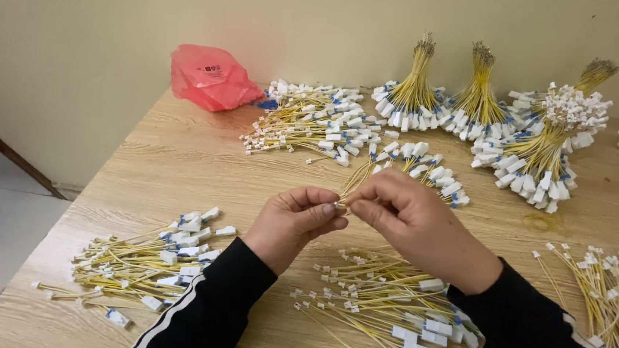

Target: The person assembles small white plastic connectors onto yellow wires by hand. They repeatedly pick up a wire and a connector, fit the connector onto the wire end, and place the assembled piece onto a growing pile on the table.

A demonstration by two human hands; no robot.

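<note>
My left hand and my right hand meet above the middle of the wooden table. Both pinch the near ends of a small bunch of yellow wires whose white connectors fan out away from me. Below my hands lies a loose pile of yellow wires with white connectors. Both sleeves are black, the left with white stripes.
A heap of wires lies at the front left, another heap at the back centre. Tied upright bundles stand at the back right near the wall. More wires lie at the right. A red plastic bag sits at the back left.
</note>
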